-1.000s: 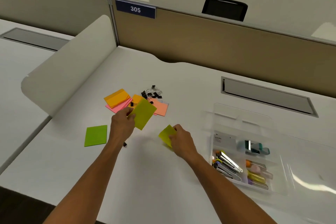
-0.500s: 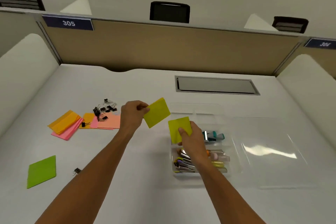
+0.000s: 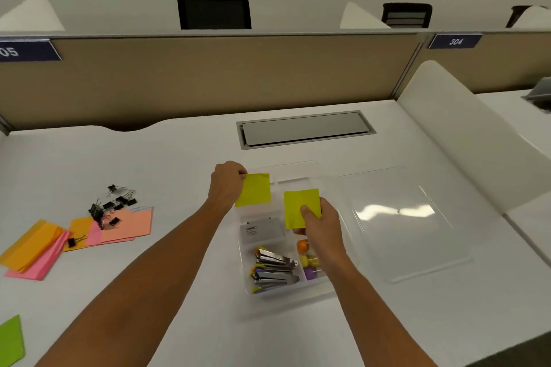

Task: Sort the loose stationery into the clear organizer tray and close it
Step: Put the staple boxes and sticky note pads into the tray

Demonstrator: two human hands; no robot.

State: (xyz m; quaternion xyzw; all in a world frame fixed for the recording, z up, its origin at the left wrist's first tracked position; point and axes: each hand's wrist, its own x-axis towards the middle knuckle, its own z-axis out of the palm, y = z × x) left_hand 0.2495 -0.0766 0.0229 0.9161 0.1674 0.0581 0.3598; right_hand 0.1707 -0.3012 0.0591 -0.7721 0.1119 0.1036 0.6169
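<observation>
The left hand [image 3: 227, 185] pinches a square yellow-green sticky-note pad [image 3: 254, 189] by its left edge, over the far left compartment of the clear plastic organizer tray [image 3: 288, 297]. The right hand [image 3: 320, 225] grips a second yellow-green pad [image 3: 299, 206], thumb on its face, above the tray's right side. In the tray, the near left compartment holds a heap of metal staplers [image 3: 275, 267] with coloured bases; the near right one holds small orange, yellow and purple items [image 3: 310, 262], too blurred to name. A white label card [image 3: 260, 230] lies in the middle left section. The clear flat lid [image 3: 399, 229] lies open on the tabletop just right of the tray. Near the tabletop's left edge lie orange, pink and salmon note pads [image 3: 89, 232] with black binder clips [image 3: 111, 202] on and beside them; a green pad [image 3: 11, 340] sits at the near left corner
</observation>
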